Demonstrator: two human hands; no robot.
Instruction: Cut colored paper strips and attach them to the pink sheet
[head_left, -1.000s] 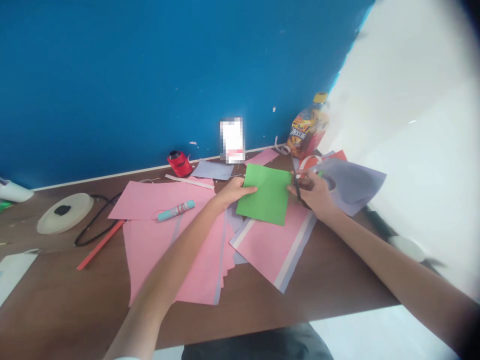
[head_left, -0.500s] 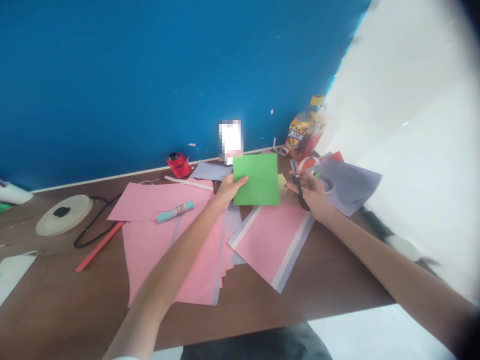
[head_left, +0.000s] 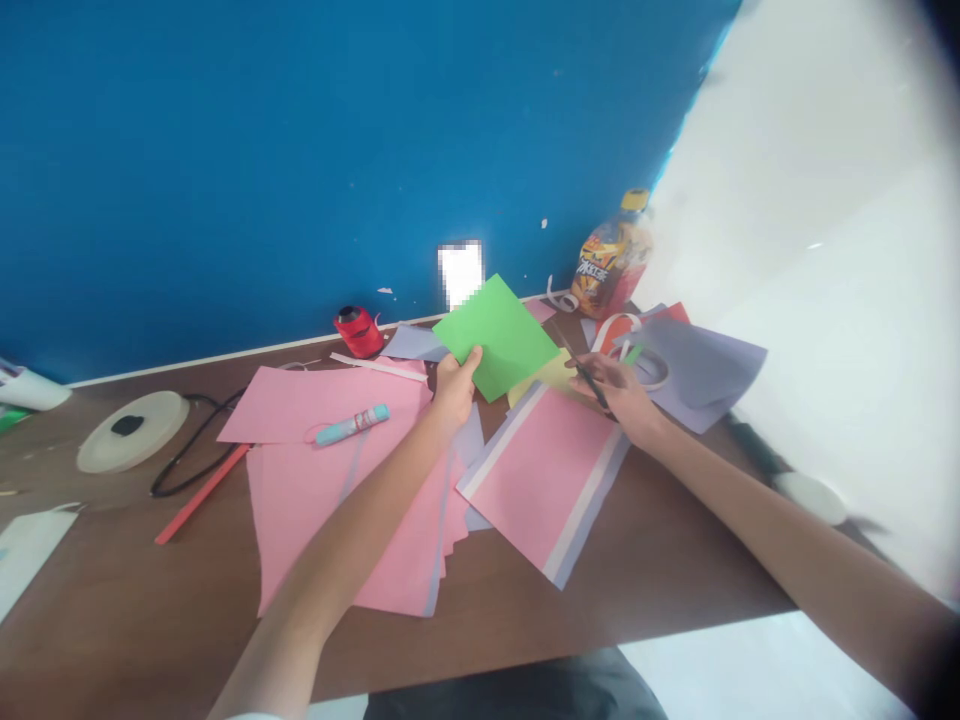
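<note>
My left hand (head_left: 457, 385) pinches a green square of paper (head_left: 497, 335) near its lower left edge, thumb on top. The square is held up above the table, turned so one corner points up. In my right hand (head_left: 611, 388) is a pair of scissors (head_left: 587, 372), its dark blades pointing up and left toward the right corner of the green paper. Whether the blades touch the paper I cannot tell. Below lies a pink sheet with white and grey-purple borders (head_left: 545, 480), and a yellow paper (head_left: 551, 375) shows partly beneath the green one.
Pink sheets (head_left: 300, 510) lie at the left with a light-blue glue stick (head_left: 352, 425) on top. A red thread spool (head_left: 358, 332) and a drink bottle (head_left: 611, 260) stand by the blue wall. Tape rolls (head_left: 651, 368) and purple paper (head_left: 705, 365) are at the right.
The green paper has been turned from upright to a diamond-like tilt. My left hand has shifted slightly down, and the scissors in my right hand now lean further left.
</note>
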